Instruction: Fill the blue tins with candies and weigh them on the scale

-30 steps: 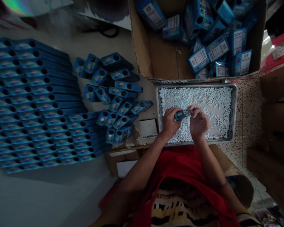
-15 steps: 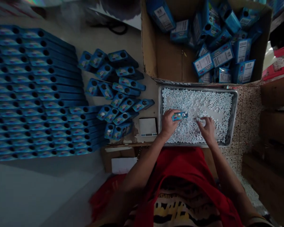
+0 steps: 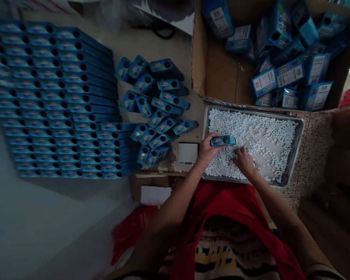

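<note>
My left hand [image 3: 207,152] is closed round a small blue printed box [image 3: 219,141], held over the left part of a metal tray [image 3: 298,146]. A dark round hole shows at the right end of the box's upturned face. Small white pellet-like pieces [image 3: 221,168], perhaps candies, lie spread in the tray. My right hand [image 3: 245,162] is down among them, just below and right of the box, its fingers curled together. What those fingers hold is hidden.
Stacked rows of similar blue boxes [image 3: 55,116] fill the left side. Several loose ones [image 3: 163,126] stand between them and the tray. A small scale [image 3: 188,153] sits left of the tray. Behind it is a cardboard carton [image 3: 221,77] with jumbled larger blue boxes [image 3: 290,72].
My right hand has moved left and down into the pellets, its fingers drawing together. White pieces showed at the box's hole before; now it looks dark. The whole view has shifted slightly.
</note>
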`<state>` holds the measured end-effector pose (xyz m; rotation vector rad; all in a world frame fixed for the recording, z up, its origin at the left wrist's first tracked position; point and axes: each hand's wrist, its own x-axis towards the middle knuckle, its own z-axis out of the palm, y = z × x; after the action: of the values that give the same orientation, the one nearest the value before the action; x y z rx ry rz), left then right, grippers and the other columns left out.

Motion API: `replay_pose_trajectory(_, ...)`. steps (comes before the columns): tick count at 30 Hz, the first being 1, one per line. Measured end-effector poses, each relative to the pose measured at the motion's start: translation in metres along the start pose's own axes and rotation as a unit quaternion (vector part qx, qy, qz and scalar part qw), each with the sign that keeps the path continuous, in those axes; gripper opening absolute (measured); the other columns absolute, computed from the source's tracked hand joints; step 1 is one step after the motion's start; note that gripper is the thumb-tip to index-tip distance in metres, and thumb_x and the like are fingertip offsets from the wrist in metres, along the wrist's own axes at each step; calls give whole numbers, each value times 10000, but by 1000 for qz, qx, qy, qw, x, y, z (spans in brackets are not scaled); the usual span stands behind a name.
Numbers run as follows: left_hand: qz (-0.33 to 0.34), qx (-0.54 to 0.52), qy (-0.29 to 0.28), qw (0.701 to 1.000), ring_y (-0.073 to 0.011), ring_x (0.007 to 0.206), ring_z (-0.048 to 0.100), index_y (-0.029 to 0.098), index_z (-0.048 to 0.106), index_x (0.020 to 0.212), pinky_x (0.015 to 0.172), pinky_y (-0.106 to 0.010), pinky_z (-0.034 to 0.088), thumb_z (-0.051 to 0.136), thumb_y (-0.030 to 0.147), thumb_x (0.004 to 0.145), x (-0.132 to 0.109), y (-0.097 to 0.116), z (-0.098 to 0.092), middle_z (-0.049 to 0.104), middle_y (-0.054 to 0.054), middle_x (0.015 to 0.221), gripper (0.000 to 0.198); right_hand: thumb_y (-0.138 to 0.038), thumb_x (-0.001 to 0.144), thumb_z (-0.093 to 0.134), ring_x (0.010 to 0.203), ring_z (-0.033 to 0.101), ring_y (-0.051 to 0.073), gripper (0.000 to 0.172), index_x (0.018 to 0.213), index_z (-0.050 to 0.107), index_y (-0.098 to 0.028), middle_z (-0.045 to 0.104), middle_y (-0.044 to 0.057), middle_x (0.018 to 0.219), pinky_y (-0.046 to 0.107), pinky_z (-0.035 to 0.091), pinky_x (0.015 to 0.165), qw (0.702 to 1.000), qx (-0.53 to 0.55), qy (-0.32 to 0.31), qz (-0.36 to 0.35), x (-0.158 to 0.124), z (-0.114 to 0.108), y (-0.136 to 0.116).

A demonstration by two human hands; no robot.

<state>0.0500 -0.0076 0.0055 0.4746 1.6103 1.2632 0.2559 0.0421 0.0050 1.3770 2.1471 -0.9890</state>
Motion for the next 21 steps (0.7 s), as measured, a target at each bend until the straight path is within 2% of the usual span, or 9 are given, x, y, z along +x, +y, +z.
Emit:
replay_pose_trajectory(3, -3, -19, -3, 1000, -245, 1037, 774, 216, 723, 1065, 990, -403, 607, 939, 386, 641, -1, 2, -2, 812, -68, 1121, 505, -176, 857, 631, 854, 683, 222, 234, 1080, 705, -171, 717, 108, 1082, 315, 519, 769, 996, 81, -3, 23, 0, -18, 15)
replay_pose_trajectory(5, -6, -29, -30, 999, -245, 1059, 770, 211, 719, 1050, 1020, -407, 592, 935, 366, 643, -1, 3, -3, 810, -72, 1149, 486, -235, 851, 615, 734, 628, 191, 227, 1053, 703, -181, 685, 28, 872, 286, 485, 697, 993, 112, -2, 19, -4, -35, 18)
replay_pose_trajectory(8, -8, -36, -77, 996, -240, 1050, 764, 214, 726, 1049, 1009, -401, 585, 911, 326, 668, -3, 5, 0, 806, -62, 1147, 439, -305, 821, 624, 627, 529, 162, 217, 999, 707, -214, 602, -34, 725, 270, 419, 627, 976, 216, 20, -18, -19, -68, 7)
replay_pose_trajectory(11, 39, 44, -69, 996, -245, 1058, 740, 228, 760, 1038, 1005, -402, 568, 890, 214, 677, -5, 8, 8, 793, -48, 1110, 384, -294, 798, 644, 616, 521, 163, 172, 946, 707, -235, 618, -31, 727, 277, 403, 622, 960, 269, 61, -56, -37, -100, -15)
replay_pose_trajectory(14, 108, 152, -42, 982, -268, 1092, 707, 243, 787, 1025, 1022, -418, 543, 881, 94, 664, -8, 12, 13, 780, -49, 1084, 401, -207, 789, 617, 742, 628, 202, 172, 932, 706, -239, 706, 15, 866, 300, 462, 706, 961, 230, 110, -105, -45, -118, -34)
replay_pose_trajectory(17, 133, 190, -40, 972, -266, 1065, 701, 244, 785, 1041, 984, -402, 543, 873, 68, 689, -9, 16, 11, 775, -46, 1066, 403, -125, 785, 592, 867, 678, 238, 235, 950, 719, -235, 715, 54, 936, 313, 494, 780, 969, 146, 131, -149, -37, -118, -45)
replay_pose_trajectory(21, 139, 208, -46, 967, -253, 1089, 695, 231, 773, 1069, 975, -373, 540, 851, 72, 744, -13, 19, 7, 773, -39, 1084, 370, -92, 866, 585, 865, 679, 240, 316, 1095, 757, -224, 708, 83, 1005, 318, 502, 784, 980, 62, 109, -156, -20, -107, -57)
